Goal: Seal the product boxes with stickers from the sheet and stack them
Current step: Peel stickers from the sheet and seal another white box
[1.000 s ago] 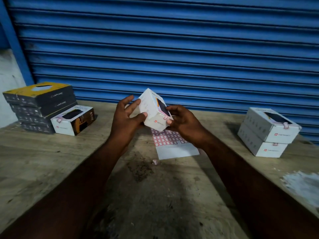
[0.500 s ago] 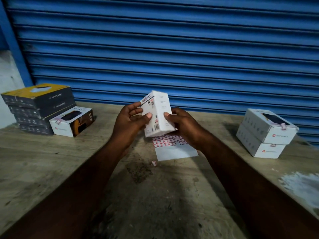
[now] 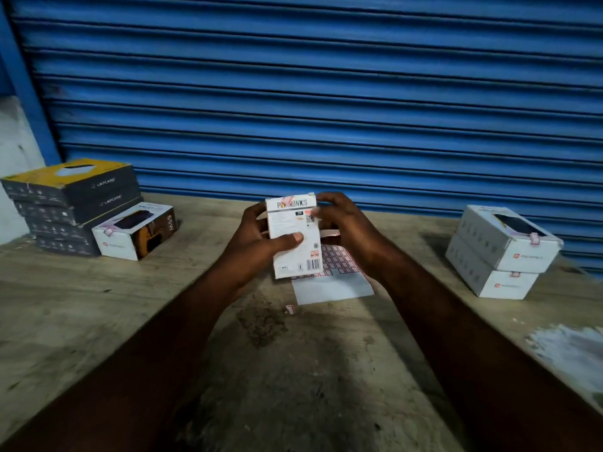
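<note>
While left hand (image 3: 257,246) grips the Portronics box (image 3: 293,243) and right hand (image 3: 349,223) curls over its top, I'd rub the sticker (image 3: 287,199) flat.

I have the Portronics box (image 3: 293,252) upright above the sticker sheet (image 3: 336,283). The left hand (image 3: 257,246) grips its side, thumb across the printed back, and the right hand (image 3: 347,225) curls round its top corner. Two white boxes (image 3: 499,256) sit stacked far right on the table (image 3: 98,305).

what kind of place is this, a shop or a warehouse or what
Probably a small shop or stockroom used for packing: a blue roller shutter behind a worn table, stacked Lapcare boxes at left, white product boxes stacked at right, and a sticker sheet between them.
</note>
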Motion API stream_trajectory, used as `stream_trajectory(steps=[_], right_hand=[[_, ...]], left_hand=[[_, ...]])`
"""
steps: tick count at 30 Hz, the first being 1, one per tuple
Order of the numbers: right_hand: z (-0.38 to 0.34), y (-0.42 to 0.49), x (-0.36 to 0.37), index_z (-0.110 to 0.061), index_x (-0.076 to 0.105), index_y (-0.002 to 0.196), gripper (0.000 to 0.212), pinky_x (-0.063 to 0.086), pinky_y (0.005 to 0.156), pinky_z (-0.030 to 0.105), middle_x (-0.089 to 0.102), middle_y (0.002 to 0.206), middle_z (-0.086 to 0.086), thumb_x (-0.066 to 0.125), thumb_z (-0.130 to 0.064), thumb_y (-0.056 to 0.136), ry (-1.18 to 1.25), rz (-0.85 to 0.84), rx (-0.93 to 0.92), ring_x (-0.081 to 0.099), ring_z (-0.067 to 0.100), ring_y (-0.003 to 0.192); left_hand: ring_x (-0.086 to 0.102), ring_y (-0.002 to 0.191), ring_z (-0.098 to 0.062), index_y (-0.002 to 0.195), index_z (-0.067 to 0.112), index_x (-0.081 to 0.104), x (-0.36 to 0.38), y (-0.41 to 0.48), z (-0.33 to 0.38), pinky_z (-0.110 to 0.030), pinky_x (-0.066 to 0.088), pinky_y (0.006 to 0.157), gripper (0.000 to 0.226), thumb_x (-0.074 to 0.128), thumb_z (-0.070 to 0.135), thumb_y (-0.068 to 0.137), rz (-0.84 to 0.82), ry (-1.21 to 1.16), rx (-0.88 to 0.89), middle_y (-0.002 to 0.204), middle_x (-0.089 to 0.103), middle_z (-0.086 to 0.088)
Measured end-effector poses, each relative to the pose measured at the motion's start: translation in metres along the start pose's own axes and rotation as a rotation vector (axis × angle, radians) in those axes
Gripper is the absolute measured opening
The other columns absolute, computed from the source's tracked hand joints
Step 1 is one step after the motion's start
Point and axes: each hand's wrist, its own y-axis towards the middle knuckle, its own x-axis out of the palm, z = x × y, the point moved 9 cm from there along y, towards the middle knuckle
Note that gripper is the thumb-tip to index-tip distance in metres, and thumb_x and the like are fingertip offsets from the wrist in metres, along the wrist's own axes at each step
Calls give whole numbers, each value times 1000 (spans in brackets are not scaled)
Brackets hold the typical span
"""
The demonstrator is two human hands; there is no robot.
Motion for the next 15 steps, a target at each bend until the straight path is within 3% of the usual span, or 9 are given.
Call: stream_trajectory(steps=[4, 7, 10, 15], right_hand=[[-8, -2, 2, -22, 52, 131, 47, 60, 81, 40, 63, 121, 13, 68, -8, 89, -51, -17, -89, 67, 27, 106], [-12, -4, 0, -24, 56, 129, 50, 60, 76, 35, 64, 120, 10, 68, -1, 87, -58, -69, -117, 68, 25, 103], [-21, -5, -2, -20, 61, 125, 49, 59, 78, 31, 67, 117, 1, 66, 6, 84, -121, -76, -170, 69, 14, 98], [-49, -9, -4, -23, 72, 108, 49, 51, 99, 36, 62, 119, -3, 73, 6, 68, -444, 60, -438, 60, 9, 112]], left_hand=[[69, 99, -11, 138, 20, 41, -1, -1, 5, -24, 59, 70, 66, 74, 1, 84, 20, -18, 21, 118, 67, -1], [71, 99, -16, 138, 16, 43, -3, 0, 7, -30, 61, 75, 55, 67, 4, 90, 18, -90, 17, 118, 68, -1], [68, 108, -18, 137, 16, 45, -4, -2, 13, -36, 61, 83, 57, 71, 6, 88, 18, -2, 92, 124, 65, -4], [70, 104, -12, 137, 16, 46, -5, -4, 21, -30, 60, 81, 60, 74, 4, 85, 28, 74, 179, 123, 66, -2]])
